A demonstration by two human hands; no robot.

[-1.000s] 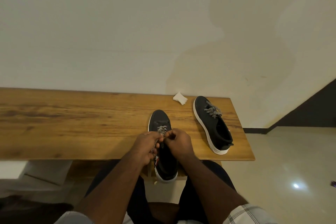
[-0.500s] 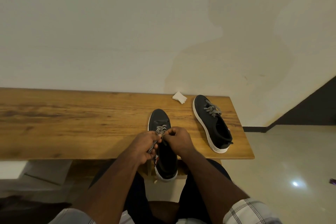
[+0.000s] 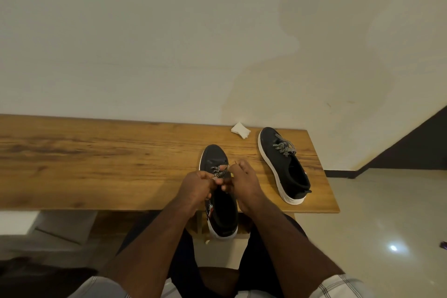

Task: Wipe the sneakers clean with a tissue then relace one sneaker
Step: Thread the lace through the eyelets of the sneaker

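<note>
Head view has me mid-lacing, left hand and right hand each pinching the checked lace over the near sneaker, which overhangs the bench edge, so I judge even tension on both 2 ends before threading onward.

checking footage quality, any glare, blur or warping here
Head view: dim, warm light; a glare spot on the floor; the bench edge bows from the wide lens; the hands and lace look slightly soft; the far sneaker reads clearly.
</note>
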